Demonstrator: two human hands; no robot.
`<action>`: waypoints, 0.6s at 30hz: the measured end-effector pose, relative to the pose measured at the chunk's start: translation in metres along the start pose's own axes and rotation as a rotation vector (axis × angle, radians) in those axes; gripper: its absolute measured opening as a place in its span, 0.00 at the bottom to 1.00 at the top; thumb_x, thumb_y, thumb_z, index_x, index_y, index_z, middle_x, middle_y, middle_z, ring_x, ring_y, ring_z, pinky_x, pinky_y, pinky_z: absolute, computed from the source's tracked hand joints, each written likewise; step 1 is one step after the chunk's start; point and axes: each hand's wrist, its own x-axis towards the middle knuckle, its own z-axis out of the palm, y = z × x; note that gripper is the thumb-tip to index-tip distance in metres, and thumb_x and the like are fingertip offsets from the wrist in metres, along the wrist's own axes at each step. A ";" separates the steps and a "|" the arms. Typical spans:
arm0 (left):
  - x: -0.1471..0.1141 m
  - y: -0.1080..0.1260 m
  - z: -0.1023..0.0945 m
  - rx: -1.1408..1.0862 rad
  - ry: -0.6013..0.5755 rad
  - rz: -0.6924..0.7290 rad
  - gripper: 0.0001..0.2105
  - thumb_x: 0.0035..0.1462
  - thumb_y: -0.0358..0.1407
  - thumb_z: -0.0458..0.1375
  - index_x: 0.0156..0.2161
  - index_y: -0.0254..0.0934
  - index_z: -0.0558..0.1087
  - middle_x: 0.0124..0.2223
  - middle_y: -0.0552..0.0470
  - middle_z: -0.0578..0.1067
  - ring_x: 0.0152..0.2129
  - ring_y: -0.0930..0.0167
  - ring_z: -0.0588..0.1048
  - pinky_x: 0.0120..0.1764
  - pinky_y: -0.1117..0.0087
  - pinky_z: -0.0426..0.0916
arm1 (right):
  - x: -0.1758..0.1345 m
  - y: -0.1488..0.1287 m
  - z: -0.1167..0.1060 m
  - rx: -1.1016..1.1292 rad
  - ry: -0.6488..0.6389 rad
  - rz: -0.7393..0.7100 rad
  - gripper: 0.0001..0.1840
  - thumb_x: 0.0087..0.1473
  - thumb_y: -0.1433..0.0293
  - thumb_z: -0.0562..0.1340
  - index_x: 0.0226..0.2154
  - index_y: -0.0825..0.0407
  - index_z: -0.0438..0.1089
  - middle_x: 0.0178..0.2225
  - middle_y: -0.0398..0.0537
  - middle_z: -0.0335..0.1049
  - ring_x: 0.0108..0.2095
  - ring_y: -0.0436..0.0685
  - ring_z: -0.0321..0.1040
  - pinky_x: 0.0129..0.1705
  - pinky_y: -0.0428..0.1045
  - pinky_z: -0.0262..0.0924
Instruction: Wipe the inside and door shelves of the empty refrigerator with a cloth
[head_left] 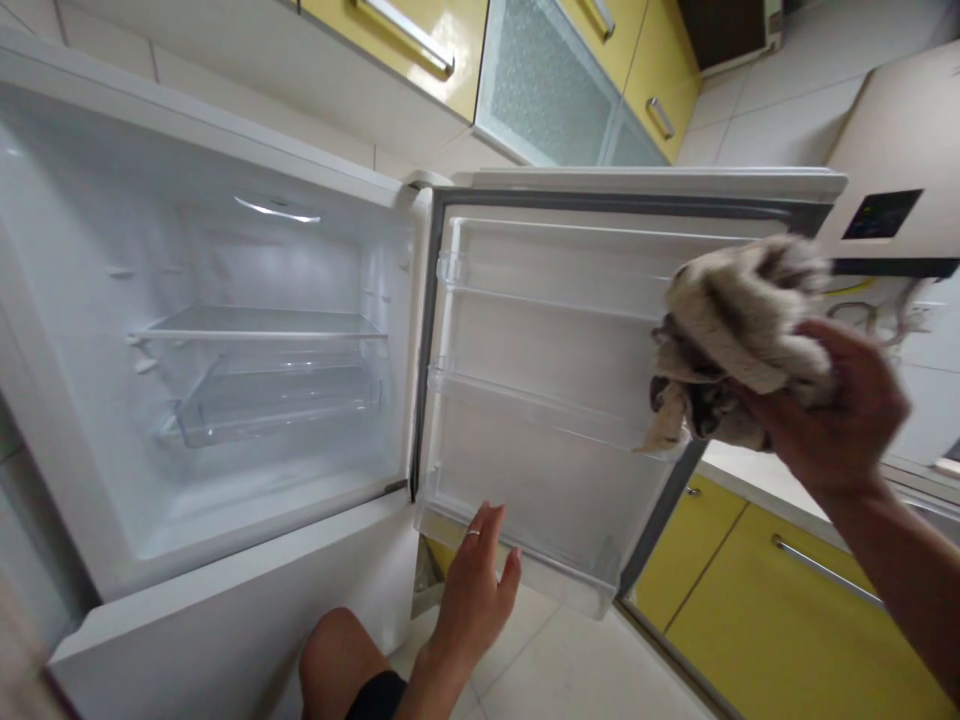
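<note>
A: Where was the cloth (739, 330)?

B: Bunched in the right hand (832, 415), fingers curled tight around it, held up in front of the outer edge of the open door (540, 400). Looked grey-beige, crumpled, a bit dark in the folds. Whether it touched the door, I could not tell.

A: And the left hand (476, 580)?

B: Fingers spread and nearly straight, holding nothing, fingertips at the door's bottom edge. A ring showed on one finger.

A: State of the door?

B: Swung wide, inner side facing the camera. Its shelves (555, 290) stood bare, no bottles or jars. No streaks or dirt visible on the plastic, though glare washed out much of it.

A: Beyond the door?

B: Left of it, the fridge compartment (225, 330) lay open too, bare, with a glass shelf (262, 322) and a clear drawer (274, 405) under it. Yellow cabinets (757, 590) below and right of the door, more above.

A: How far along, then?

B: My guess: emptying done, wiping of the door in hand. Which surfaces were already wiped, the view did not show.
</note>
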 end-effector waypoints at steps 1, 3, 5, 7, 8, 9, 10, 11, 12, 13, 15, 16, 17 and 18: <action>0.003 -0.005 0.003 0.074 -0.034 0.023 0.26 0.64 0.36 0.51 0.66 0.33 0.62 0.69 0.36 0.61 0.67 0.59 0.60 0.66 0.48 0.61 | 0.000 0.003 0.006 0.049 -0.065 -0.055 0.27 0.55 0.52 0.65 0.50 0.53 0.73 0.47 0.61 0.74 0.48 0.62 0.72 0.49 0.55 0.65; 0.008 -0.013 0.008 0.211 -0.111 0.075 0.27 0.63 0.33 0.52 0.66 0.32 0.62 0.69 0.36 0.61 0.68 0.58 0.59 0.66 0.48 0.60 | 0.002 0.006 0.016 0.145 -0.306 -0.102 0.19 0.55 0.59 0.65 0.46 0.51 0.75 0.45 0.59 0.76 0.45 0.61 0.73 0.47 0.54 0.65; 0.011 -0.022 0.014 0.329 -0.149 0.137 0.25 0.63 0.31 0.53 0.65 0.33 0.64 0.67 0.39 0.65 0.68 0.58 0.57 0.68 0.44 0.56 | 0.009 0.006 0.025 0.171 -0.596 -0.013 0.18 0.56 0.61 0.62 0.46 0.52 0.75 0.46 0.59 0.77 0.44 0.62 0.74 0.46 0.53 0.65; 0.013 -0.032 0.019 0.415 -0.131 0.193 0.23 0.64 0.28 0.51 0.63 0.37 0.67 0.65 0.44 0.69 0.68 0.60 0.58 0.69 0.41 0.51 | 0.022 0.004 0.034 0.116 -0.850 0.121 0.19 0.56 0.61 0.61 0.46 0.53 0.75 0.46 0.58 0.77 0.43 0.63 0.74 0.45 0.53 0.65; 0.013 -0.037 0.022 0.444 -0.117 0.209 0.22 0.65 0.27 0.51 0.62 0.39 0.69 0.64 0.46 0.70 0.68 0.60 0.59 0.68 0.39 0.50 | 0.030 0.002 0.038 0.082 -0.964 0.170 0.20 0.57 0.60 0.60 0.47 0.54 0.75 0.44 0.57 0.78 0.42 0.62 0.74 0.43 0.52 0.65; 0.014 -0.043 0.025 0.464 -0.109 0.220 0.22 0.65 0.26 0.50 0.61 0.41 0.70 0.63 0.47 0.72 0.67 0.61 0.60 0.68 0.38 0.51 | 0.038 0.001 0.044 0.058 -1.071 0.214 0.21 0.57 0.59 0.60 0.47 0.55 0.75 0.42 0.55 0.78 0.40 0.62 0.74 0.41 0.51 0.65; 0.014 -0.049 0.029 0.477 -0.108 0.227 0.21 0.65 0.25 0.50 0.60 0.43 0.71 0.62 0.48 0.73 0.67 0.61 0.61 0.67 0.37 0.52 | 0.046 -0.001 0.051 0.050 -1.170 0.259 0.21 0.56 0.59 0.60 0.46 0.55 0.74 0.40 0.54 0.78 0.38 0.61 0.73 0.39 0.50 0.65; 0.014 -0.053 0.032 0.483 -0.110 0.231 0.21 0.65 0.25 0.51 0.59 0.44 0.72 0.61 0.48 0.74 0.66 0.61 0.63 0.67 0.37 0.52 | 0.052 -0.004 0.059 0.065 -1.257 0.308 0.21 0.55 0.59 0.61 0.45 0.55 0.74 0.38 0.52 0.78 0.37 0.60 0.73 0.37 0.49 0.65; 0.014 -0.057 0.035 0.487 -0.108 0.232 0.21 0.65 0.24 0.51 0.58 0.45 0.73 0.60 0.49 0.75 0.65 0.60 0.64 0.67 0.36 0.53 | 0.058 -0.006 0.068 0.099 -1.328 0.361 0.21 0.53 0.59 0.62 0.44 0.56 0.74 0.37 0.51 0.78 0.35 0.59 0.73 0.35 0.48 0.65; 0.014 -0.060 0.037 0.488 -0.101 0.228 0.21 0.64 0.24 0.52 0.58 0.45 0.73 0.59 0.49 0.75 0.64 0.60 0.66 0.67 0.36 0.53 | 0.061 -0.009 0.079 0.145 -1.386 0.412 0.21 0.52 0.59 0.62 0.44 0.56 0.74 0.36 0.50 0.78 0.34 0.59 0.73 0.33 0.47 0.65; 0.014 -0.062 0.042 0.482 -0.071 0.212 0.21 0.65 0.25 0.53 0.59 0.47 0.72 0.59 0.49 0.76 0.63 0.61 0.68 0.67 0.37 0.53 | 0.065 -0.018 0.101 0.235 -1.455 0.485 0.21 0.48 0.60 0.64 0.42 0.55 0.74 0.33 0.48 0.78 0.30 0.57 0.72 0.28 0.46 0.64; 0.014 -0.061 0.044 0.477 -0.060 0.202 0.21 0.65 0.27 0.53 0.60 0.47 0.72 0.59 0.49 0.75 0.62 0.61 0.68 0.66 0.37 0.54 | 0.066 -0.024 0.113 0.279 -1.470 0.498 0.20 0.47 0.61 0.64 0.41 0.55 0.74 0.31 0.47 0.77 0.28 0.55 0.72 0.27 0.45 0.63; 0.015 -0.060 0.045 0.470 -0.054 0.194 0.21 0.65 0.28 0.53 0.61 0.47 0.71 0.60 0.48 0.75 0.62 0.61 0.68 0.66 0.37 0.54 | 0.066 -0.031 0.126 0.317 -1.481 0.502 0.19 0.47 0.62 0.64 0.40 0.55 0.74 0.30 0.46 0.77 0.26 0.54 0.71 0.25 0.44 0.63; 0.015 -0.059 0.046 0.463 -0.048 0.188 0.21 0.66 0.29 0.53 0.62 0.46 0.69 0.61 0.48 0.74 0.63 0.61 0.67 0.66 0.37 0.54 | 0.066 -0.039 0.138 0.350 -1.486 0.498 0.18 0.47 0.63 0.64 0.40 0.55 0.74 0.28 0.45 0.76 0.24 0.53 0.69 0.24 0.43 0.61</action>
